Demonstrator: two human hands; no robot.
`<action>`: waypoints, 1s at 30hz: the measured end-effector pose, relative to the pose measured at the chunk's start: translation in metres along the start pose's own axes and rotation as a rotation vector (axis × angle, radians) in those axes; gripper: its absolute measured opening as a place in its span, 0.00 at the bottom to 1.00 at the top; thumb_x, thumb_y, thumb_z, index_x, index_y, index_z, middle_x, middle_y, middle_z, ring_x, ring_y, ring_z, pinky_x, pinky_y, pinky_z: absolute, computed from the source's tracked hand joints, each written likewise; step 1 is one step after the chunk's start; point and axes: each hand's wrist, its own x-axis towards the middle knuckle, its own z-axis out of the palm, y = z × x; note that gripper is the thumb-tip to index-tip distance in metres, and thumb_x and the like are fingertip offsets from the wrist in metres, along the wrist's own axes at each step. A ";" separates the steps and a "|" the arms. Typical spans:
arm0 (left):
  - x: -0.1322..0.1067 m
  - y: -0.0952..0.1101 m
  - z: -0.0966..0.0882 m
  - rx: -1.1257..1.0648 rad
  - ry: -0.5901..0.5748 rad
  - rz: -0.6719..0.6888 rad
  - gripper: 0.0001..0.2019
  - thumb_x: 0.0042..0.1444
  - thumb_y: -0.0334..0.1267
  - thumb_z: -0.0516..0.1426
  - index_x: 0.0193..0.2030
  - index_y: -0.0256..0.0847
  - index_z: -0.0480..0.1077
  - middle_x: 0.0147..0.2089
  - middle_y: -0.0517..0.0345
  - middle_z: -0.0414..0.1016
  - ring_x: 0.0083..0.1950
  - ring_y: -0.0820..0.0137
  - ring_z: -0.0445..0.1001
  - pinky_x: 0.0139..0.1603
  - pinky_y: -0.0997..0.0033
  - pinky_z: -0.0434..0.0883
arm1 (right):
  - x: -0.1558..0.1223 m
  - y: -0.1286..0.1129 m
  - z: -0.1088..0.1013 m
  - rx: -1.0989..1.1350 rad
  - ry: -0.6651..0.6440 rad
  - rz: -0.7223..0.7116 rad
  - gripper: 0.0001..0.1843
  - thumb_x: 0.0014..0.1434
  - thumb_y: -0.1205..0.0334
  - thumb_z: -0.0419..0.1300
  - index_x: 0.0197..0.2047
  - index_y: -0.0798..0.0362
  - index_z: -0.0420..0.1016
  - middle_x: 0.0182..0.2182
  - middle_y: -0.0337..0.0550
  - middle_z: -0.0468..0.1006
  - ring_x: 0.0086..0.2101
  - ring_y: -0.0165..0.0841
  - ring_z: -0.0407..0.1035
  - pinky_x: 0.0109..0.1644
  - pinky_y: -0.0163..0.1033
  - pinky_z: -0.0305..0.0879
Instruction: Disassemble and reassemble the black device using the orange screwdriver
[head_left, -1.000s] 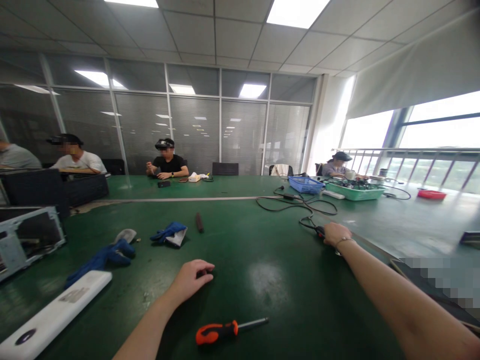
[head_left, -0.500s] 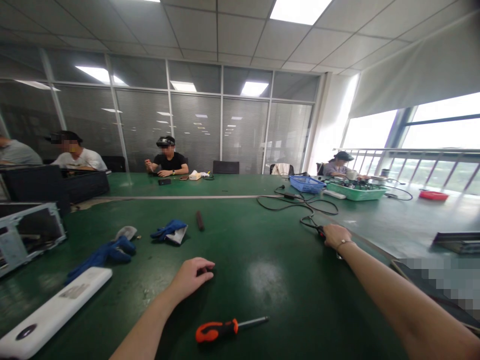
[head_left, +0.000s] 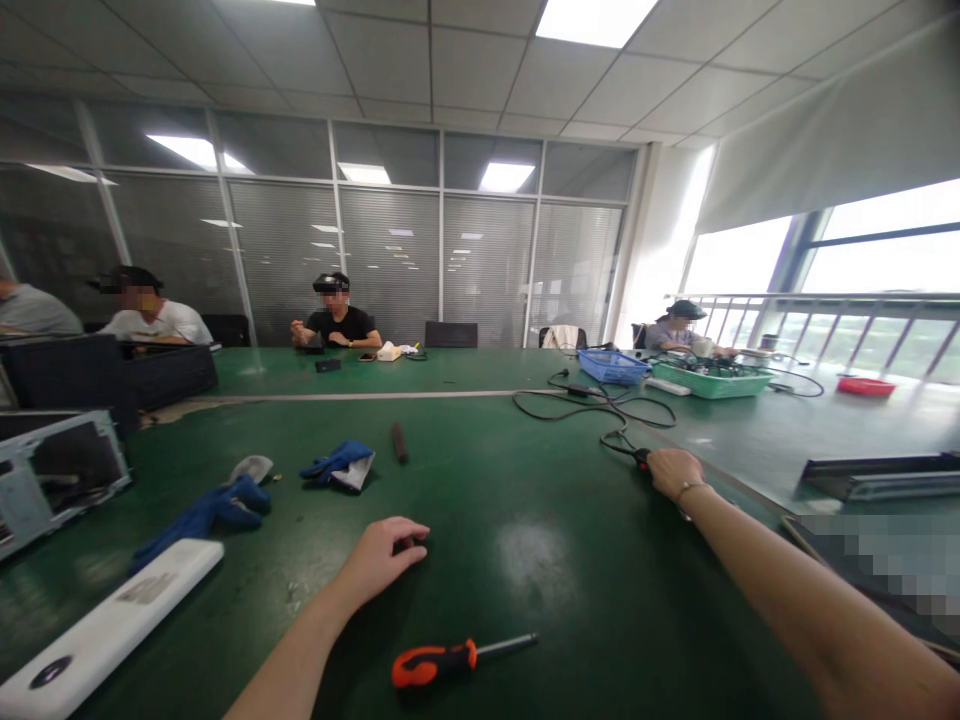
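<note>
My right hand [head_left: 673,472] is wrapped round a black corded tool [head_left: 642,459] with a red spot, at the right of the green table. The hand covers most of it, so its exact kind does not show. A black cable [head_left: 616,437] runs from its far end. My left hand [head_left: 390,557] rests on the tabletop with loosely bent fingers, thumb apart, holding nothing. Closest to it lies a screwdriver [head_left: 435,664] with an orange and black handle, its shaft pointing right.
Blue work gloves [head_left: 339,466] and a dark brown bar [head_left: 399,442] lie ahead. At left are a long white device [head_left: 112,628] and a metal computer case [head_left: 67,475]. Blue [head_left: 611,367] and green baskets [head_left: 709,379] stand at far right. Several people sit across the table.
A long dark metal part at the right edge has shifted left along the table. Both my hands keep their places.
</note>
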 end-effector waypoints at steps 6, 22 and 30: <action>0.002 0.002 -0.002 0.024 -0.011 0.008 0.18 0.55 0.44 0.56 0.48 0.41 0.77 0.45 0.52 0.79 0.42 0.63 0.75 0.45 0.68 0.69 | -0.006 0.012 -0.016 -0.052 -0.020 0.068 0.17 0.64 0.56 0.58 0.53 0.56 0.68 0.49 0.47 0.71 0.45 0.36 0.70 0.48 0.48 0.70; 0.002 -0.007 -0.001 0.020 -0.019 0.013 0.18 0.56 0.45 0.56 0.50 0.41 0.76 0.50 0.51 0.77 0.46 0.60 0.75 0.49 0.65 0.70 | -0.079 -0.035 0.013 0.118 0.111 0.028 0.17 0.65 0.51 0.55 0.47 0.56 0.71 0.43 0.45 0.74 0.42 0.34 0.70 0.46 0.45 0.70; 0.009 -0.014 0.000 0.031 -0.013 0.040 0.19 0.55 0.46 0.56 0.48 0.40 0.77 0.48 0.50 0.78 0.44 0.59 0.76 0.47 0.63 0.72 | -0.106 -0.028 0.015 0.244 0.146 0.116 0.17 0.64 0.54 0.57 0.53 0.55 0.68 0.48 0.47 0.72 0.45 0.36 0.70 0.48 0.47 0.69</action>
